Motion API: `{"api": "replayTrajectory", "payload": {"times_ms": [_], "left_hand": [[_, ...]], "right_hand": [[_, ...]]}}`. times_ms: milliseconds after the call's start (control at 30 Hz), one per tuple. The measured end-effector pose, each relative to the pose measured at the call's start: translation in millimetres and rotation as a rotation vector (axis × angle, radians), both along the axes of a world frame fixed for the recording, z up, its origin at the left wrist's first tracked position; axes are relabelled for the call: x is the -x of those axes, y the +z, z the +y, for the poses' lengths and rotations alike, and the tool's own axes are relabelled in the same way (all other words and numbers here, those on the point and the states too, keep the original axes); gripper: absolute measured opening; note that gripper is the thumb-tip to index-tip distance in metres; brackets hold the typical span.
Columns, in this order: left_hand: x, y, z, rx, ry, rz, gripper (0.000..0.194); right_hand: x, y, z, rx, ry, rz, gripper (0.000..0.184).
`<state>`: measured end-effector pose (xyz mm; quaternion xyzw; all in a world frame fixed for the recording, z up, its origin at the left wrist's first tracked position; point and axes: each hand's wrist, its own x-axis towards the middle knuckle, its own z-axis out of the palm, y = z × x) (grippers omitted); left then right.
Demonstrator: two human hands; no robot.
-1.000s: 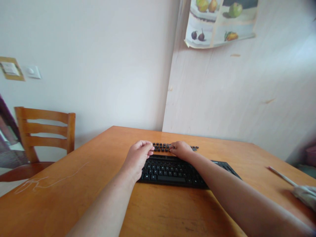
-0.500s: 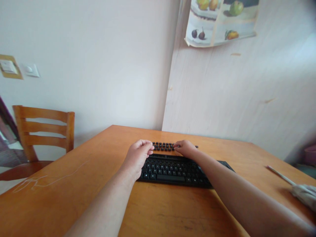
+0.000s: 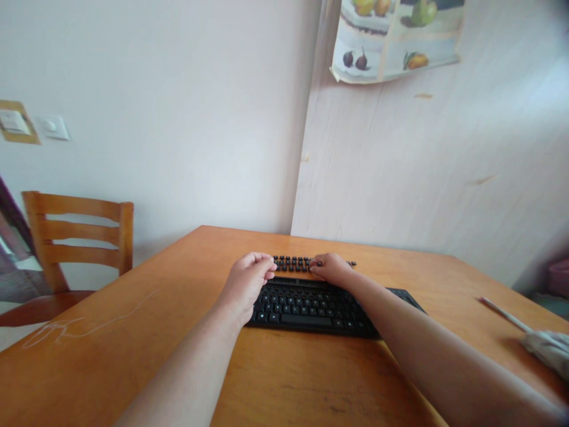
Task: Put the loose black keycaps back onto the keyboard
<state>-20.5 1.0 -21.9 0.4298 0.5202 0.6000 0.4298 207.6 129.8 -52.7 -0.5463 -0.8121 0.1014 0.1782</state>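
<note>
A black keyboard (image 3: 311, 307) lies on the orange wooden table (image 3: 284, 373). Just beyond its far edge sit rows of loose black keycaps (image 3: 291, 264). My left hand (image 3: 247, 283) rests at the keyboard's left far corner, fingers curled into a loose fist beside the keycaps. My right hand (image 3: 331, 270) reaches over the keyboard, its fingertips pinched together at the right part of the keycap rows. What those fingertips hold is too small to see.
A wooden chair (image 3: 75, 249) stands at the table's left. A pale cloth with a thin stick (image 3: 537, 338) lies at the right edge. Walls meet in a corner behind the table; a fruit poster (image 3: 395, 35) hangs above.
My right hand shifted slightly to the right along the keycap rows and then settled. My left hand stayed in place.
</note>
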Motion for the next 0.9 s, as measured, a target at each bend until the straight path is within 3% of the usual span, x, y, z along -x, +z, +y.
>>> {"api": "replayTrajectory", "payload": {"times_ms": [300,467,533,767,900], "left_hand": [[4.3,1.4,0.6,-0.043,0.023,0.041,0.026],[7.7,0.8,2.0,-0.077,0.057,0.047,0.028],[8.4,0.8,1.2,-0.091,0.094,0.046,0.028],[12.2,3.3,-5.9,-0.192,0.302,0.016,0.032],[-0.7,30.2,-24.2,-0.351,0.301,-0.068,0.029]], "right_hand": [[-15.5,28.0,-17.8,-0.071,-0.118,0.273,0.028],[-33.0,52.3,-42.9,0.19,-0.185,0.968,0.028],[-37.9,60.3,-52.1,0.237,-0.148,1.117,0.032],[-48.0,68.5,-67.2,0.238,-0.099,1.087,0.046],[-52.8,76.1,-66.8,0.253,-0.076,1.16,0.047]]}}
